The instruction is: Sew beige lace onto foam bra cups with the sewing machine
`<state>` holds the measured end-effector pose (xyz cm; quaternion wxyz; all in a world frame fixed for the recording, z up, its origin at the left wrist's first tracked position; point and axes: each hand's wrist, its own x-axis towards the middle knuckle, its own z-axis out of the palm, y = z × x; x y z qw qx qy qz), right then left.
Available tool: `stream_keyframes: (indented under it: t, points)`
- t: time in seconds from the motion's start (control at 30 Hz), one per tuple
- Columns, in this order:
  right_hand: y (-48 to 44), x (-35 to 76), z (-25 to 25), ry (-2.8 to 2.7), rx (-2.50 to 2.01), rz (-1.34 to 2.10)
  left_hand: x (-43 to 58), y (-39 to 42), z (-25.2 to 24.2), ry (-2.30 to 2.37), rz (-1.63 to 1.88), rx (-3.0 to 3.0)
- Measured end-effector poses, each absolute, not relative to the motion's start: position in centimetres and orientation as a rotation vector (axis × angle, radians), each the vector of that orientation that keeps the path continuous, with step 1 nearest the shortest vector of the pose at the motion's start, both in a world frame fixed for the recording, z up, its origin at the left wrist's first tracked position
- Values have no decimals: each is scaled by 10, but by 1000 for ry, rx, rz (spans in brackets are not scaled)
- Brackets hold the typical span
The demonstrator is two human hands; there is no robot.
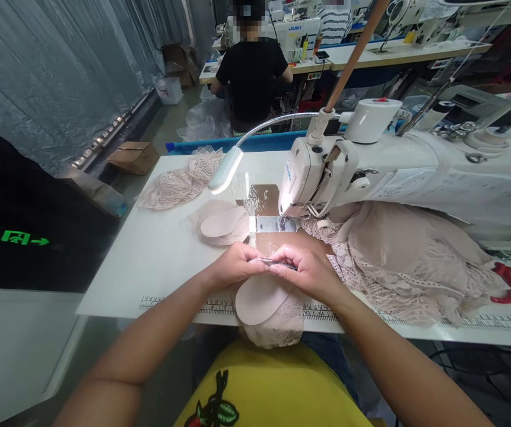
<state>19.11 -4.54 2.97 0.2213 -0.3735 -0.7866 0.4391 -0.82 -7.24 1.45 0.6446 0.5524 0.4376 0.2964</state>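
Both hands meet in front of the sewing machine (293, 178), over the near part of the white table. Thumb and fingers of my left hand (237, 264) pinch the upper edge of a beige lace piece (266, 302). My right hand (306, 270) grips the same edge, with a thin dark metal tool lying along its fingers. An oval pad shows on the lace piece, which hangs over the table's front edge. Another lace piece with an oval pad (219, 222) lies left of the needle plate (270, 224).
Beige lace fabric (397, 255) is heaped under the machine arm, beside a red-handled object (508, 284). More lace pieces (179, 184) lie at the table's back left. A lamp (226, 172) overhangs the table (148, 255). A person in black (253, 77) sits beyond.
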Motion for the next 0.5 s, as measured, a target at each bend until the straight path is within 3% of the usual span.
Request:
stream_keyframes:
  t: [0.33, 0.5]
  points:
    - [-43, 193, 10, -1835, -1061, 1449, -7, -71, 19, 1059, 609, 1406]
    - [-51, 194, 12, -1818, -1101, 1229, -22, -67, 45, 1437, 531, 1852]
